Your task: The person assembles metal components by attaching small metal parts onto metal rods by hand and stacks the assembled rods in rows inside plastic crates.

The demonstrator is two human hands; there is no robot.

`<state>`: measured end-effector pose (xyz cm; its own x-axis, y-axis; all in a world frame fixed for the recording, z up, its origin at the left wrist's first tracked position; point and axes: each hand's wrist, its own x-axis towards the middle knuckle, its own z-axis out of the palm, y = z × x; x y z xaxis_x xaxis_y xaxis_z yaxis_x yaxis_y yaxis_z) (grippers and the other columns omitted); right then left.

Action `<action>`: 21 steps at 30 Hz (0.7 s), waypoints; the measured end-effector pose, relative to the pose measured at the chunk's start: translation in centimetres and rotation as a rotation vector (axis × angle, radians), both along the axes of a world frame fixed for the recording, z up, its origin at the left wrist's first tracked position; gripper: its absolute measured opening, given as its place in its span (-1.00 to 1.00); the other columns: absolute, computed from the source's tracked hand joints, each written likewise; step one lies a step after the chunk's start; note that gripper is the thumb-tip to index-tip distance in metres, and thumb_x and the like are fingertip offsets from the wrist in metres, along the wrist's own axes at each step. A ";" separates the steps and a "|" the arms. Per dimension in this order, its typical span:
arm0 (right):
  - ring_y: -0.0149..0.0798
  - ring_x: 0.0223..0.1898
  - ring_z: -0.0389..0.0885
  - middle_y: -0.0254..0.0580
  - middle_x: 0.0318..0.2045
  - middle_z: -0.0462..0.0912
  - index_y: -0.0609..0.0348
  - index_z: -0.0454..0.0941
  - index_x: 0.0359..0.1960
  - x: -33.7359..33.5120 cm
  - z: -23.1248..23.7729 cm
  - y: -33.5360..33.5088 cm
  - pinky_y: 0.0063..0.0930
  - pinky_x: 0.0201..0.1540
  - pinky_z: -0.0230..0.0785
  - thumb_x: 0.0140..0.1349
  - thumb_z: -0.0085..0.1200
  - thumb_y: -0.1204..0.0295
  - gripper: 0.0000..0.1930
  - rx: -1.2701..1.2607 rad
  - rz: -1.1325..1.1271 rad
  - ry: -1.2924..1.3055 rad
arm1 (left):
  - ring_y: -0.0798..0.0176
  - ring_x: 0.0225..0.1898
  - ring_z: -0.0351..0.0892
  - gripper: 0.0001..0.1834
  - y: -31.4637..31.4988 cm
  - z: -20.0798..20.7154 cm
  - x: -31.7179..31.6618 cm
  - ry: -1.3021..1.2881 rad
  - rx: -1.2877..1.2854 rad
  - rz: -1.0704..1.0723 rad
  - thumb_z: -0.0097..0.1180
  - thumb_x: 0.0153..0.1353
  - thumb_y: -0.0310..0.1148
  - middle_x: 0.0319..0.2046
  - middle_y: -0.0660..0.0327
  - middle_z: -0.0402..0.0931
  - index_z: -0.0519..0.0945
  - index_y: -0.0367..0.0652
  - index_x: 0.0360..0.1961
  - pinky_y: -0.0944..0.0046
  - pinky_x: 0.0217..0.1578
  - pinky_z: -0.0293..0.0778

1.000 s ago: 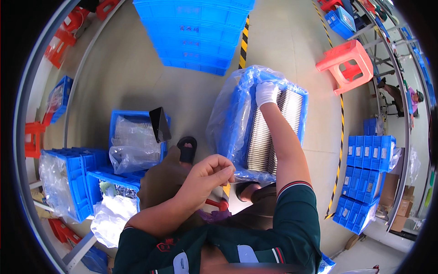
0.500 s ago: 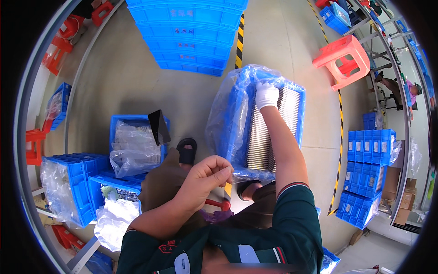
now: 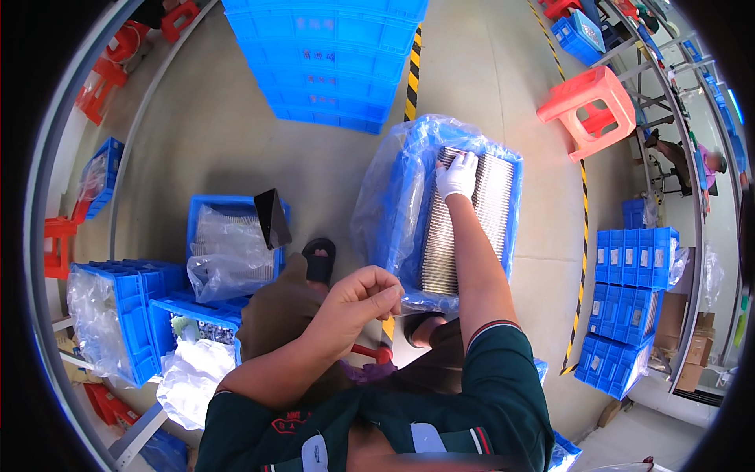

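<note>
My right hand (image 3: 456, 176), in a white glove, lies over the far part of a left row of thin metal pieces (image 3: 442, 252). Its fingers reach forward and look extended; no held piece shows. These pieces stand packed in two long rows inside a blue crate (image 3: 511, 244), lined with clear plastic film (image 3: 381, 197). Nearer to me, apart from the crate, my bare left hand (image 3: 362, 303) hangs in the air. Its fingers are curled with the thumb against them, and whatever they may hold is hidden.
A smaller blue crate (image 3: 193, 224) at left holds film-covered pieces, with a black phone (image 3: 272, 219) on its edge. Tall blue crates (image 3: 326, 71) stand ahead, more crates (image 3: 625, 303) at right. A pink stool (image 3: 590, 114) is at far right. My sandalled foot (image 3: 318, 261) is left of the lined crate.
My right hand has shifted slightly back toward me from the crate's far end, and its fingers now show extended over the left row. My left hand stays curled in place.
</note>
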<state>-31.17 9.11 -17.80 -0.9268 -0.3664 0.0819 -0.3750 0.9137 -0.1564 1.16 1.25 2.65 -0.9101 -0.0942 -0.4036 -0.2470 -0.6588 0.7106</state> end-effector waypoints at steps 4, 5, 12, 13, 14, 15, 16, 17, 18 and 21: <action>0.01 0.20 0.04 0.10 0.14 0.15 0.46 0.22 0.07 0.0 0.2 -0.1 -0.34 0.22 -0.01 0.02 0.07 0.07 -0.27 0.018 0.003 0.084 | 0.47 -0.41 0.36 -0.90 0.1 -0.3 0.1 0.017 0.004 0.005 -0.03 0.20 -0.39 -0.46 0.30 0.42 0.45 -0.19 -0.33 0.48 -0.36 0.26; 0.01 0.21 0.03 0.10 0.15 0.14 0.46 0.22 0.07 0.2 0.3 0.0 -0.34 0.22 -0.01 0.01 0.08 0.08 -0.27 0.021 0.007 0.047 | 0.47 -0.41 0.36 -0.90 0.1 -0.3 0.2 0.020 0.001 0.007 -0.03 0.20 -0.39 -0.46 0.30 0.42 0.45 -0.19 -0.33 0.48 -0.36 0.26; 0.02 0.16 0.14 0.06 0.14 0.15 0.36 0.27 0.05 -0.1 0.5 0.5 -0.33 0.17 0.09 -0.02 0.13 0.19 -0.35 0.032 0.033 0.165 | 0.47 -0.40 0.36 -0.90 0.0 0.1 0.2 0.021 -0.015 -0.008 -0.03 0.20 -0.38 -0.45 0.30 0.42 0.45 -0.18 -0.33 0.48 -0.36 0.25; 0.01 0.17 0.14 0.06 0.14 0.17 0.35 0.29 0.03 0.4 0.9 0.2 -0.28 0.16 0.09 -0.03 0.13 0.19 -0.37 0.088 0.120 0.162 | 0.47 -0.40 0.36 -0.90 0.0 0.3 0.3 0.006 -0.021 -0.007 -0.03 0.20 -0.38 -0.45 0.30 0.42 0.45 -0.18 -0.34 0.48 -0.35 0.25; 0.01 0.17 0.14 0.05 0.14 0.18 0.35 0.31 0.01 1.0 1.3 -0.1 -0.24 0.14 0.10 -0.04 0.13 0.19 -0.38 0.144 0.206 0.158 | 0.47 -0.40 0.36 -0.90 -0.1 0.2 0.5 0.002 -0.021 -0.007 -0.03 0.20 -0.38 -0.45 0.30 0.42 0.45 -0.18 -0.34 0.48 -0.35 0.25; -0.01 0.19 0.12 0.03 0.12 0.21 0.31 0.35 -0.01 1.5 1.5 -0.3 -0.16 0.13 0.08 -0.05 0.12 0.18 -0.41 0.172 0.264 0.241 | 0.47 -0.40 0.36 -0.90 -0.1 0.0 0.4 0.014 -0.011 -0.006 -0.03 0.20 -0.38 -0.45 0.30 0.42 0.45 -0.18 -0.33 0.48 -0.35 0.25; -0.04 0.21 0.07 -0.01 0.12 0.23 0.27 0.35 0.01 1.7 2.2 -0.6 -0.13 0.15 0.03 -0.01 0.06 0.14 -0.42 0.245 0.318 0.153 | 0.46 -0.40 0.36 -0.89 -0.1 0.0 0.3 0.025 -0.003 -0.005 -0.03 0.20 -0.38 -0.45 0.30 0.42 0.45 -0.19 -0.33 0.48 -0.35 0.25; -0.05 0.21 0.08 -0.02 0.12 0.24 0.28 0.37 -0.02 1.8 1.9 -0.7 -0.13 0.16 0.01 0.01 0.03 0.14 -0.45 0.317 0.411 0.189 | 0.46 -0.40 0.36 -0.89 0.0 0.0 0.3 0.027 -0.003 -0.012 -0.03 0.20 -0.38 -0.45 0.30 0.42 0.45 -0.19 -0.33 0.48 -0.35 0.25; -0.06 0.21 0.09 -0.03 0.11 0.25 0.29 0.39 -0.04 1.9 1.9 -0.9 -0.12 0.18 0.00 0.04 0.00 0.13 -0.47 0.387 0.503 0.225 | 0.46 -0.40 0.36 -0.89 0.0 0.0 0.2 0.017 -0.006 -0.020 -0.03 0.20 -0.38 -0.45 0.29 0.42 0.44 -0.19 -0.33 0.48 -0.35 0.25; -0.12 0.21 0.06 -0.13 0.10 0.29 0.23 0.41 -0.03 1.9 3.3 -2.6 -0.01 0.20 -0.11 0.08 -0.07 0.09 -0.48 0.567 0.472 0.167 | 0.45 -0.40 0.36 -0.89 -0.1 -0.2 0.4 0.014 -0.008 -0.022 -0.03 0.20 -0.38 -0.45 0.29 0.41 0.44 -0.19 -0.32 0.48 -0.35 0.25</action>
<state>-29.23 6.51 -14.53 -0.6526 -0.7494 -0.1119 -0.7243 0.5736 0.3825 1.58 1.16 2.49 -0.9177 -0.0772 -0.3897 -0.2510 -0.6476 0.7195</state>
